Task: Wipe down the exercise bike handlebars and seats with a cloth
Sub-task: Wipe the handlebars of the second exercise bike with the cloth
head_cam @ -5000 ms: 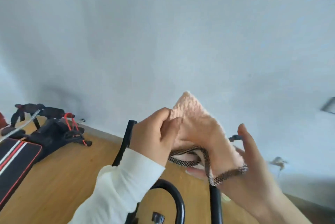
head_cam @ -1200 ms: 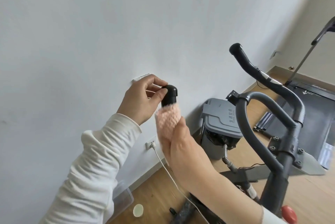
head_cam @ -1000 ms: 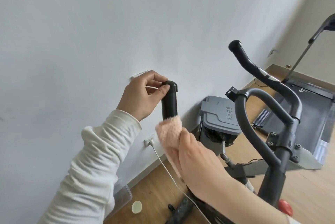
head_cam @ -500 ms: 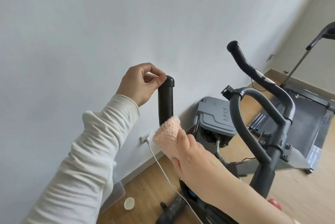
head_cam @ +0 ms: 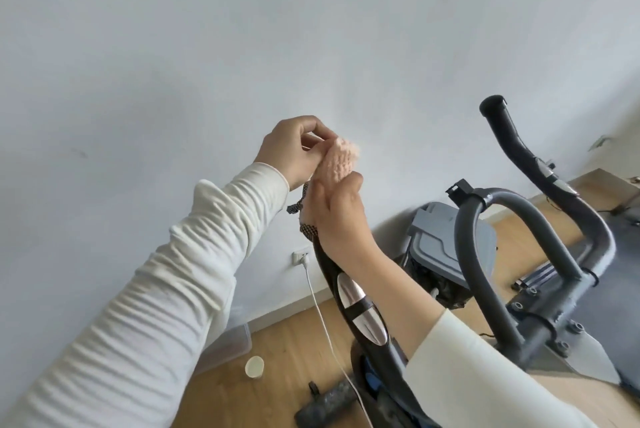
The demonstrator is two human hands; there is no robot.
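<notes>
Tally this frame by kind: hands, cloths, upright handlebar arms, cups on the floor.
Hands: 2, left hand and right hand
Cloths: 1, pink cloth
Handlebar arms: 2, near handlebar arm and far handlebar arm
Cups: 1, paper cup
Total: 6

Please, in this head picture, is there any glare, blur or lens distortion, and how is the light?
Head view: the light is soft and even, with no hard shadows on the wall; glare sits on the metal plate of the near handlebar; the cloth, held by the left hand and right hand, looks slightly fuzzy at its top edge; the wide lens tilts the floor.
</notes>
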